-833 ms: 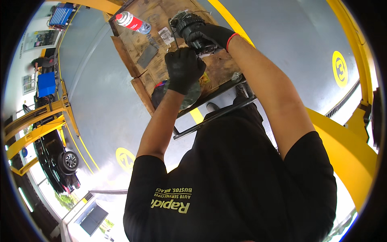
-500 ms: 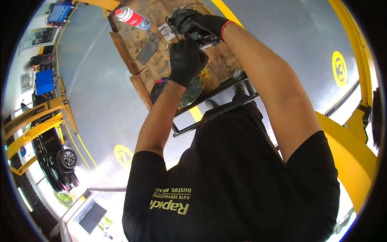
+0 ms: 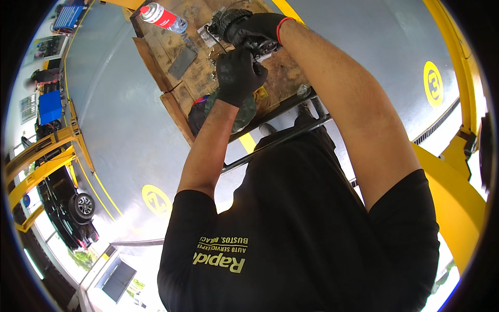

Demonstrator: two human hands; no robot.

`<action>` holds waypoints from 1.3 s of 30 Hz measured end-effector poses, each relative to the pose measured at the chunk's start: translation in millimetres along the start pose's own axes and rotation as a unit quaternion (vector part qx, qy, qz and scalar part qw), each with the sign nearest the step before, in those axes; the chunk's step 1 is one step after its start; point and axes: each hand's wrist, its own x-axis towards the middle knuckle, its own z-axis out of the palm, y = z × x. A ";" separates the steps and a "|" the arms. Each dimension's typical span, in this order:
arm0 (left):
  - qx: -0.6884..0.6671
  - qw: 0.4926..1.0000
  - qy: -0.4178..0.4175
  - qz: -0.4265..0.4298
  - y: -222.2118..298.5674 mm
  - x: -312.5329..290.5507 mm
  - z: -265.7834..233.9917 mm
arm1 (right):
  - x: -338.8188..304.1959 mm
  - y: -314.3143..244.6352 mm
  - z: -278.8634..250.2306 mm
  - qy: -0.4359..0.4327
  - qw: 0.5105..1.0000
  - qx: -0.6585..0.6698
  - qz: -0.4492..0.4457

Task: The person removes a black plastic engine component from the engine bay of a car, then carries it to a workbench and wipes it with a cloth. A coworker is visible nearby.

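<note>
One dark, ribbed part [image 3: 227,23] is set on the wooden board [image 3: 284,72], toward its far side, and is partly covered by the right hand [image 3: 258,28]. By its bulk and apparently hard casing, it may be judged fairly heavy and stiff, not easily crushed; if any grease is carried on it, slipping should be expected, though none can be made out. It would best be taken by the thick ribbed body, with the thin projections left unloaded.

The right fingers are bent over the body, and it is held from above, black glove against black casing; the tips are hidden. The left hand [image 3: 237,74], also gloved, is drawn into a narrow fist just beside the part. The near end of a thin black rod [image 3: 216,41] is met by that fist, but whether it is gripped cannot be told.

Farther out, a grey plate [image 3: 182,63] and a spray can [image 3: 164,18] are seen lying to the left, and a dark bundle [image 3: 245,115] is partly hidden by the left wrist.
</note>
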 end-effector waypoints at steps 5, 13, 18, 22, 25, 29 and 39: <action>-0.040 0.999 -0.022 -0.011 4.4 0.4 -36.8 | -18.5 -23.0 -6.6 -0.013 0.983 -0.181 -0.029; -0.137 0.988 -0.057 -0.032 -47.0 30.1 -43.4 | -15.0 -64.6 1.0 -0.051 0.821 -0.568 0.030; -0.147 0.980 -0.106 -0.086 -46.8 60.3 -23.8 | -29.5 -76.2 17.4 -0.019 0.771 -0.633 0.065; -0.111 0.991 -0.067 -0.015 -49.4 59.0 -17.6 | -16.1 -56.5 -17.5 0.013 0.933 -0.348 -0.089; -0.095 0.992 -0.066 -0.052 -53.2 46.5 -19.4 | -21.3 -59.4 -28.6 0.053 0.980 -0.080 -0.177; -0.103 0.989 -0.047 -0.099 -52.7 38.8 -16.4 | -21.9 -2.6 -51.6 0.250 0.867 -0.077 -0.423; -0.063 0.977 -0.021 -0.203 -36.9 16.5 -22.3 | -58.8 85.3 39.9 0.289 0.913 0.013 -0.288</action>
